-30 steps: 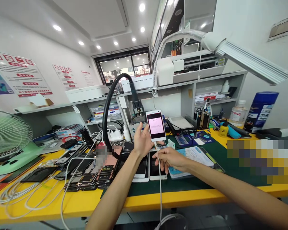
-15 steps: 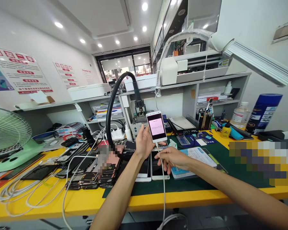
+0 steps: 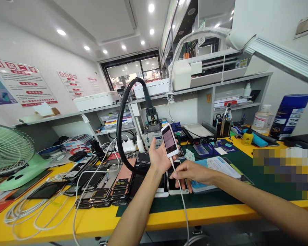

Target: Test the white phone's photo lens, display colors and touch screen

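My left hand (image 3: 159, 158) holds a white smartphone (image 3: 169, 140) above the bench, fingers behind it and the thumb out at its left side. The phone leans to the left and its screen is lit, with text too small to read. A white charging cable (image 3: 184, 205) is plugged into the phone's bottom end and hangs down past the bench edge. Just below the plug, my right hand (image 3: 191, 173) is closed on the cable with thumb and index finger, its other fingers loosely curled. Beneath my hands lie white-framed phones (image 3: 178, 190), partly covered.
Stacked phone parts (image 3: 122, 188) and coiled cables (image 3: 20, 212) fill the left, beside a green fan (image 3: 12, 164). A black hose (image 3: 120, 126) arches over the bench. A blue booklet (image 3: 199, 184) lies on the green mat (image 3: 220, 195); bottles (image 3: 261, 119) stand at the right.
The phone has turned in my left hand, from nearly upright and facing me to leaning left and angled away. My right hand stays at the cable. The whole view has shifted slightly.
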The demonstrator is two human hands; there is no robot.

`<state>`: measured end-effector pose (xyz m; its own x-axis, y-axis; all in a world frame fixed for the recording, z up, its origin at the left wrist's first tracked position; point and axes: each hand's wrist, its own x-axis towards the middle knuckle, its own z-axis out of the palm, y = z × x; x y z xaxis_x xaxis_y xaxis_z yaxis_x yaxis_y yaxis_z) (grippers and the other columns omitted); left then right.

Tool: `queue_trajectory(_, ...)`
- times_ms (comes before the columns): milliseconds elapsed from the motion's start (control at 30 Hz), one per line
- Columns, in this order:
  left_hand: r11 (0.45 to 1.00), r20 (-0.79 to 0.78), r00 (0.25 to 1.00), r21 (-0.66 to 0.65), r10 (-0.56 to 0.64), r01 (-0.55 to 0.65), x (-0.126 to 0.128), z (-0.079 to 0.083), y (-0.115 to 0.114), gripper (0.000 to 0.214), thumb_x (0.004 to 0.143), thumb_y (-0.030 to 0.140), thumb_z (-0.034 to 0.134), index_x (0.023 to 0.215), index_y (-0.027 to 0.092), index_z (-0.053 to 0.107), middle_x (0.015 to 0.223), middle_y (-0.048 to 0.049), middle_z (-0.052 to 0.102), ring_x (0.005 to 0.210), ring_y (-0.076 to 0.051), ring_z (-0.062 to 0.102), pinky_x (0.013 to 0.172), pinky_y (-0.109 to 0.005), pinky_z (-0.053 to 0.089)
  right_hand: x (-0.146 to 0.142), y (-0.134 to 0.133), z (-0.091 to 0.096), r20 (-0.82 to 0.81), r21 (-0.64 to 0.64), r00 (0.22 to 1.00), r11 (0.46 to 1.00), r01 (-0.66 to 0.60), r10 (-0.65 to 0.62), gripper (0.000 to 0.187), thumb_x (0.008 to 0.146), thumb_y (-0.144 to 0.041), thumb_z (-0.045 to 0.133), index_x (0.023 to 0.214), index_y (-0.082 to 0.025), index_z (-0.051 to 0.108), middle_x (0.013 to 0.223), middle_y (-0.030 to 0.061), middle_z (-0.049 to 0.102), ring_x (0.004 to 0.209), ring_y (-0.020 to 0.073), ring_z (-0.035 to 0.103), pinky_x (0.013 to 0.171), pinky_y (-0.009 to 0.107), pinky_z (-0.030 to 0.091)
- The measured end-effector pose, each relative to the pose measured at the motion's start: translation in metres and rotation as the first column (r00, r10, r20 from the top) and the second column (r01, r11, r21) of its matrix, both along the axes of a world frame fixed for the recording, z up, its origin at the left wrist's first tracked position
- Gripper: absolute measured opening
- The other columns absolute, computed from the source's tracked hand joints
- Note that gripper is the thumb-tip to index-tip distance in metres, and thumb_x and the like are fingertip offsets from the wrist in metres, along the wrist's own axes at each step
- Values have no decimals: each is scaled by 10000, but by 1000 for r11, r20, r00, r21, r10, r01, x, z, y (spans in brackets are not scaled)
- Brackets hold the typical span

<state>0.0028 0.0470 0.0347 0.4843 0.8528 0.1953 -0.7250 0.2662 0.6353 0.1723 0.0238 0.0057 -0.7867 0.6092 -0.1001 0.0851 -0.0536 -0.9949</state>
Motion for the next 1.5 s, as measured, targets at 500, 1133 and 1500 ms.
queue_trajectory(500, 1000, -82, 997, 20, -18, 19, 1, 7, -1, 519, 987, 425, 297, 1414, 181, 463, 1301, -173, 602, 1117, -334, 620, 821, -511, 545, 2, -1, -1, -66, -21, 997, 999, 26, -27, 408, 814, -460, 703, 965, -83, 747, 795, 97, 711, 542, 109, 617, 416, 186, 508)
queue_trajectory(1133, 979, -224, 954, 92, 198, -181, 5, -5, 5, 418, 932, 428, 541, 1273, 189, 562, 1258, -147, 632, 1040, -284, 662, 737, -370, 586, 18, 16, -8, -235, -195, 956, 955, -223, 175, 268, 839, -284, 713, 989, -65, 747, 804, 104, 739, 598, 140, 696, 495, 208, 569)
queue_trajectory(1500, 995, -60, 996, 56, -73, 77, -1, 12, -7, 494, 1002, 415, 338, 1445, 227, 449, 1412, -128, 539, 1168, -327, 599, 870, -485, 538, 13, 14, -8, -112, -192, 989, 975, -115, 94, 349, 785, -355, 764, 983, -69, 744, 813, 94, 726, 584, 139, 692, 487, 228, 590)
